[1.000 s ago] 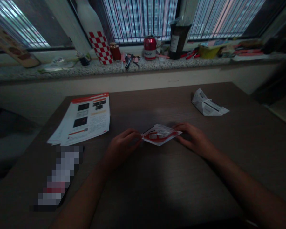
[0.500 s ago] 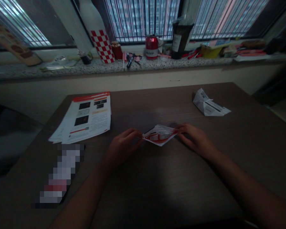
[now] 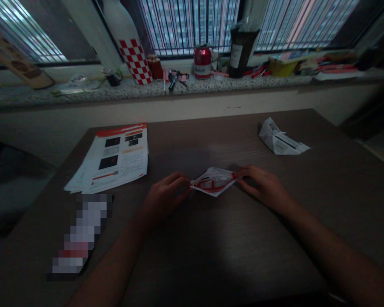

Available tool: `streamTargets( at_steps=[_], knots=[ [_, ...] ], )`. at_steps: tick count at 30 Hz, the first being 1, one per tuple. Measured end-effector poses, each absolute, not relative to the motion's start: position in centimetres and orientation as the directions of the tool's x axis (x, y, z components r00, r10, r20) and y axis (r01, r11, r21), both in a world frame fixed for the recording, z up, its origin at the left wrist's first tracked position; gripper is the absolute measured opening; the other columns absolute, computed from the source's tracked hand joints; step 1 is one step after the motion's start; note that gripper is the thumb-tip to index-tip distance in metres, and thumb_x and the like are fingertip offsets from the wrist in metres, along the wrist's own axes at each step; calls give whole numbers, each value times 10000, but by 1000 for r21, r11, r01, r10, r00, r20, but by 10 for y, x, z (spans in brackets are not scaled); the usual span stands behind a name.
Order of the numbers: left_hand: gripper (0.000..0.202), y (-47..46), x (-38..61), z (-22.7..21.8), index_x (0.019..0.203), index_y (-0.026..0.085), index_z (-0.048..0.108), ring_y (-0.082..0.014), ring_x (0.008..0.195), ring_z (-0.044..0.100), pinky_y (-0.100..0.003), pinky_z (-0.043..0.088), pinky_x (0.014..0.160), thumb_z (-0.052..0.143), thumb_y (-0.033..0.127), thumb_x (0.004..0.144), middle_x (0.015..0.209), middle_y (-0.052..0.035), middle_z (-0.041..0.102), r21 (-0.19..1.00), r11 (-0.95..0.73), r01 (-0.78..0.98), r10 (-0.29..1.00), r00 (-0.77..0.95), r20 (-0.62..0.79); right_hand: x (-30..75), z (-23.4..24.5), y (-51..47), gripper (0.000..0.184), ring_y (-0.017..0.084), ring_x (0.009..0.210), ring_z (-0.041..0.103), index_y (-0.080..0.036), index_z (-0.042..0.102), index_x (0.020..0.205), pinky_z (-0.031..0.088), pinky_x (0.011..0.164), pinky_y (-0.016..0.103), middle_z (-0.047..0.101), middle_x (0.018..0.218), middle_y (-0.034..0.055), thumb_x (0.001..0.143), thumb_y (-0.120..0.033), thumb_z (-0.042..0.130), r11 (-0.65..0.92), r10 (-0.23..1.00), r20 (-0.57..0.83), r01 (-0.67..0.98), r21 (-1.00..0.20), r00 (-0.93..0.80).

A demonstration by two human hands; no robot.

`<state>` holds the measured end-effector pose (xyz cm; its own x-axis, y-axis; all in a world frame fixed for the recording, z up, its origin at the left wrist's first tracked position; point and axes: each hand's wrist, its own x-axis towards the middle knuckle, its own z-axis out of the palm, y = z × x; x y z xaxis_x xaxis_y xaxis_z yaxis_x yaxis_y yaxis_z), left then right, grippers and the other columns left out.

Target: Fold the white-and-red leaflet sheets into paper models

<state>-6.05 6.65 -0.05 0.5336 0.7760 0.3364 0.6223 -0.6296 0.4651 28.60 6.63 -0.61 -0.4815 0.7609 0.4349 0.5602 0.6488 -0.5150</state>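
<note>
A small folded piece of red-and-white printed paper [image 3: 213,181] lies on the dark wooden table [image 3: 211,247] between my hands. My left hand [image 3: 164,197] pinches its left tip with fingers curled. My right hand [image 3: 265,187] pinches its right tip, fingers pressed together. Both forearms rest low over the table's near side.
A stack of red-and-white printed sheets [image 3: 112,157] lies at the left. A blurred flat object [image 3: 80,232] sits near the front left. Another folded paper [image 3: 280,138] lies at the back right. The stone windowsill [image 3: 83,91] holds a red can [image 3: 202,62], a checkered bottle [image 3: 135,59], a dark jar [image 3: 239,53] and clutter.
The folded paper has become narrower, its right tip drawn inward as my right hand moved slightly left. My left hand holds its place.
</note>
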Motion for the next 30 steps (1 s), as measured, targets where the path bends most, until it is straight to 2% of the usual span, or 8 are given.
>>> streamTargets(
  at_steps=[9, 15, 17, 19, 23, 27, 28, 30],
  knots=[
    [55, 66, -59, 2, 1054, 233, 651, -181, 973, 706, -297, 566, 836, 639, 274, 1019, 1120, -42, 685, 502, -619, 604, 781, 538, 316, 287, -8, 66, 181, 242, 1061, 738, -245, 654, 1214, 617, 922, 404, 746, 1168, 96, 1044, -247, 593, 658, 753, 462, 561, -502, -469],
    [48, 66, -58, 1, 1060, 232, 651, -171, 945, 702, -288, 559, 831, 627, 231, 1018, 1074, -30, 682, 524, -614, 591, 787, 509, 348, 287, -4, 65, 224, 246, 1042, 735, -241, 671, 1233, 608, 916, 401, 743, 1192, 96, 1027, -313, 624, 592, 806, 436, 562, -577, -401],
    [43, 67, -57, 2, 1050, 231, 651, -169, 937, 701, -280, 556, 821, 629, 219, 1014, 1061, -26, 684, 534, -610, 585, 790, 499, 357, 295, -2, 69, 242, 252, 1003, 733, -240, 675, 1232, 611, 884, 411, 742, 1162, 94, 1022, -348, 619, 523, 848, 436, 609, -597, -302],
    [45, 67, -56, 2, 1041, 229, 652, -169, 927, 702, -275, 554, 812, 632, 207, 1007, 1051, -26, 688, 540, -607, 583, 793, 487, 366, 311, -1, 76, 239, 251, 929, 723, -238, 688, 1190, 609, 820, 415, 733, 1128, 94, 1016, -384, 614, 407, 879, 462, 685, -604, -116],
    [47, 67, -53, 3, 1013, 228, 659, -173, 907, 704, -275, 552, 805, 643, 194, 986, 1017, -27, 695, 549, -611, 570, 791, 462, 401, 361, -2, 94, 367, 277, 941, 663, -206, 708, 1182, 576, 758, 422, 653, 1177, 145, 946, -483, 666, 210, 807, 563, 806, -554, 177],
    [27, 66, -51, 3, 993, 224, 658, -172, 894, 698, -278, 548, 800, 644, 201, 989, 1000, -28, 686, 558, -615, 557, 788, 451, 419, 408, -10, 107, 644, 393, 1267, 525, -160, 657, 1324, 512, 914, 486, 591, 1294, 227, 836, -567, 758, -26, 757, 568, 884, -467, 323],
    [23, 66, -51, 3, 994, 223, 657, -172, 897, 696, -279, 546, 802, 647, 203, 989, 1000, -28, 684, 559, -615, 556, 788, 450, 420, 416, -13, 110, 682, 403, 1286, 515, -162, 645, 1338, 494, 948, 498, 602, 1299, 229, 813, -578, 777, -81, 751, 552, 881, -467, 362],
    [29, 66, -52, 2, 1003, 222, 654, -171, 907, 694, -278, 545, 808, 651, 197, 989, 1006, -26, 681, 565, -618, 547, 786, 451, 423, 424, -18, 115, 734, 373, 1203, 587, -161, 604, 1369, 486, 976, 496, 628, 1297, 219, 797, -581, 794, -147, 792, 439, 830, -538, 424]
  ],
)
